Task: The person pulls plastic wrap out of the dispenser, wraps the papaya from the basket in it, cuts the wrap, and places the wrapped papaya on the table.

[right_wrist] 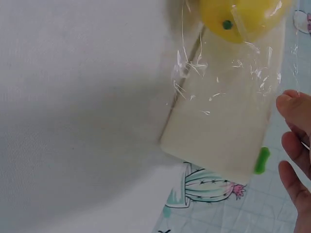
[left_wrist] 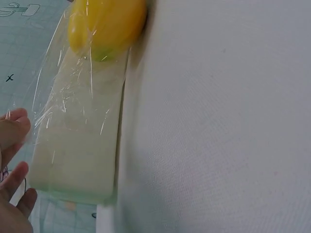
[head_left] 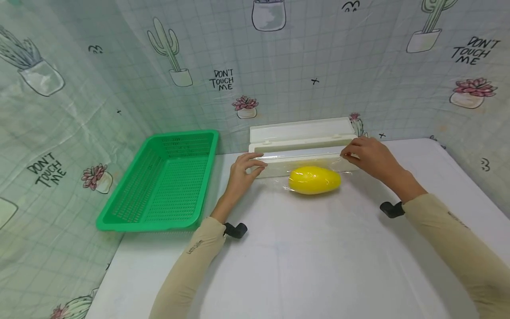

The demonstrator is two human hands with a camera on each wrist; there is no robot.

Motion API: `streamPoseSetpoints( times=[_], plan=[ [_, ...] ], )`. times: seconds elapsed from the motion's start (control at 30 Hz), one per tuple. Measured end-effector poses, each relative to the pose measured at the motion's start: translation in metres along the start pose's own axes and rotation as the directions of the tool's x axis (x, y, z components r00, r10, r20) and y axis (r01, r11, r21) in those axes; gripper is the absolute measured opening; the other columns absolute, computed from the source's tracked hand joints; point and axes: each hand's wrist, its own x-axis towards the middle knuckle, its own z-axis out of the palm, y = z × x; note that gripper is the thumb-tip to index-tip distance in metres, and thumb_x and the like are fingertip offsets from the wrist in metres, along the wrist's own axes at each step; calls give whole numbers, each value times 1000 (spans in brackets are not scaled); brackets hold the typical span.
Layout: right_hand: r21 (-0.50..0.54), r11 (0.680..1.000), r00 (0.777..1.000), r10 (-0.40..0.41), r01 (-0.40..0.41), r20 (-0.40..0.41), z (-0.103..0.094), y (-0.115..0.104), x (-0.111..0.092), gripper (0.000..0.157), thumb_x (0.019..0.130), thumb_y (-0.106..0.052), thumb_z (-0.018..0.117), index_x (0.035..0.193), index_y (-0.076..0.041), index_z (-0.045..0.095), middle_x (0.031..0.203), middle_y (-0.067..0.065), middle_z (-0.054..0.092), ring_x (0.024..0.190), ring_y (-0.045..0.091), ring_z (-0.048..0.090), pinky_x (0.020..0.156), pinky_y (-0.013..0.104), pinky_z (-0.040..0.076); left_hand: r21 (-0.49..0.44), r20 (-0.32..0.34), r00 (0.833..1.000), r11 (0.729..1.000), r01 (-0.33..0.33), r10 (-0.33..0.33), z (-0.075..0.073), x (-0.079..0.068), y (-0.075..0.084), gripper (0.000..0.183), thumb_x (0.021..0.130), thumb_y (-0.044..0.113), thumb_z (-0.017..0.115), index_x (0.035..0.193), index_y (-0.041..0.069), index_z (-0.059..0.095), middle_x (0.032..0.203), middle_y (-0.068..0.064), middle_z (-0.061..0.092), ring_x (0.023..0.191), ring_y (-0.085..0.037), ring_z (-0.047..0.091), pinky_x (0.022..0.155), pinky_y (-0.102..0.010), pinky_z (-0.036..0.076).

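Observation:
A yellow oval fruit [head_left: 314, 180], green at its tips, lies in front of a long white cling film box [head_left: 275, 168] whose lid stands up at the back. Clear cling film [left_wrist: 63, 104] stretches over the box front and the fruit. At the left end of the box my left hand [head_left: 241, 174] pinches the film between thumb and forefinger. My right hand [head_left: 372, 158] pinches it at the other end, its remaining fingers loosely bent. Both wrist views show the film creased between the fruit and the hands. The fruit's far side is hidden in the head view.
To the left, a green plastic basket [head_left: 209, 186] with slotted sides stands on the white table [head_left: 303, 261]. A printed cloth [head_left: 287, 57] with cactus drawings hangs behind the table and along its sides.

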Motion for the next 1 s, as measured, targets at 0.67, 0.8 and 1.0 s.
streamPoseSetpoints(
  times=[0.67, 0.8, 1.0],
  plan=[
    [67, 922, 924, -377, 381, -70, 14, -1, -48, 45, 55, 10, 92, 95, -5, 78, 91, 8, 66, 76, 22, 58, 63, 35, 58, 176, 353, 923, 957, -229, 156, -6, -19, 3, 14, 86, 1, 78, 98, 9, 82, 104, -4, 76, 106, -24, 64, 96, -35, 53],
    [105, 948, 954, -298, 301, -47, 18, -6, -47, 38, 59, 12, 91, 91, -5, 77, 96, 9, 67, 86, 23, 60, 69, 38, 59, 208, 471, 877, 955, -213, 93, 0, -14, 4, 10, 92, 5, 74, 99, 7, 80, 114, -8, 73, 109, -24, 67, 97, -33, 54],
    [313, 949, 971, -41, -35, 234, 17, -15, -48, 24, 86, 4, 78, 104, -8, 69, 130, 17, 62, 112, 34, 63, 87, 48, 58, 176, 576, 811, 984, 6, -108, 11, -6, 10, 10, 97, 1, 67, 107, 3, 67, 130, -13, 65, 119, -27, 64, 101, -32, 53]
  ],
)
